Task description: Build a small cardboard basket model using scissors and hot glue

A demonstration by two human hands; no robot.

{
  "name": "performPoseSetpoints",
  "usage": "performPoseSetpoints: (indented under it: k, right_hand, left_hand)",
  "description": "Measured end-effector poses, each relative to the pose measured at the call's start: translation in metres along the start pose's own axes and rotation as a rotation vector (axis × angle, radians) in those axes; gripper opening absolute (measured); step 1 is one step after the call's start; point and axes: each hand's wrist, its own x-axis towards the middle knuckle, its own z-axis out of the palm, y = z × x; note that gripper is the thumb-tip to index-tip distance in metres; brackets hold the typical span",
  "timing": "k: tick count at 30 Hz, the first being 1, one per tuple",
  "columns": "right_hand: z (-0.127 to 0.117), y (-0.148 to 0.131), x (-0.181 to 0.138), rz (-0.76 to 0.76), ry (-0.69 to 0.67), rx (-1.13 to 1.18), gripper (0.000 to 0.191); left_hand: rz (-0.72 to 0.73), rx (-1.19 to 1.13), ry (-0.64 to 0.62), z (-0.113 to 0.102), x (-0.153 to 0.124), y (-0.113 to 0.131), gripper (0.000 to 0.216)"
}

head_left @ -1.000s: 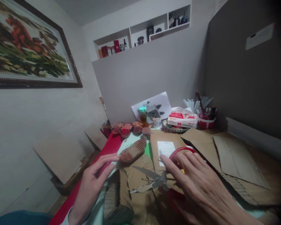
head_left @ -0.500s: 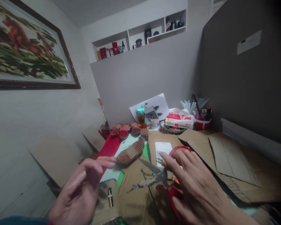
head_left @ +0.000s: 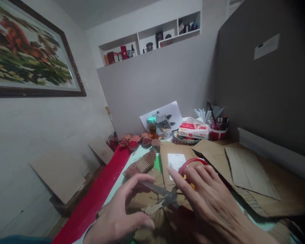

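Observation:
My right hand (head_left: 205,196) is closed on a pair of scissors (head_left: 165,198) with red handles, their blades spread apart and pointing left. A ragged strip of torn cardboard (head_left: 152,207) lies along the lower blade; whether it is caught there I cannot tell. My left hand (head_left: 119,210) is open, thumb and fingers apart on either side of the blade tips, with nothing visibly gripped. Just beyond its fingertips rests a boat-shaped piece of corrugated cardboard (head_left: 141,164). Under the scissors lies brown cardboard (head_left: 159,178).
Several similar corrugated pieces (head_left: 134,142) sit at the back left beside a jar with a teal lid (head_left: 152,125). A tissue pack (head_left: 194,128) and a red-and-white cup of tools (head_left: 218,132) stand at the back right. Cardboard sheets (head_left: 249,169) cover the right side.
My left hand has moved right and inward, to around the scissor tips. The scissors have shifted slightly left, still in my right hand. More of the red strip at the left shows.

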Motion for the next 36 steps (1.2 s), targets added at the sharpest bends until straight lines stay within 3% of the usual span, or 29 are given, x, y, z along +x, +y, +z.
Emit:
performPoseSetpoints:
  k: [3, 7, 12, 21, 25, 28, 31, 36]
  right_hand:
    - [0.0, 0.0, 0.001, -0.034, 0.014, -0.044, 0.067]
    - [0.0, 0.001, 0.0, -0.033, 0.05, -0.086, 0.062]
    - [0.002, 0.001, 0.001, -0.031, 0.086, -0.108, 0.061]
    - [-0.003, -0.002, -0.003, -0.088, 0.079, -0.128, 0.065]
    - [-0.007, 0.003, -0.001, -0.041, 0.161, -0.161, 0.055]
    - [-0.007, 0.011, 0.002, 0.021, 0.178, -0.193, 0.056]
    - [-0.001, 0.018, 0.002, 0.058, 0.124, -0.186, 0.059]
    - [0.007, 0.023, 0.0, 0.051, 0.112, -0.191, 0.058]
  left_hand:
    - [-0.034, 0.029, 0.032, 0.006, -0.001, 0.005, 0.046]
    - [0.023, 0.215, 0.179, 0.007, -0.001, 0.004, 0.017]
    - [0.046, 0.138, 0.227, 0.006, -0.001, 0.002, 0.021]
    - [-0.104, -0.315, 0.273, 0.01, -0.002, 0.005, 0.019]
    - [-0.09, -0.493, 0.397, -0.002, -0.002, 0.001, 0.025]
    - [-0.011, -0.478, 0.465, -0.012, -0.005, 0.002, 0.021]
    - [0.157, -0.493, 0.335, -0.015, -0.012, 0.003, 0.021]
    - [0.389, -0.48, 0.003, -0.019, -0.024, -0.003, 0.018]
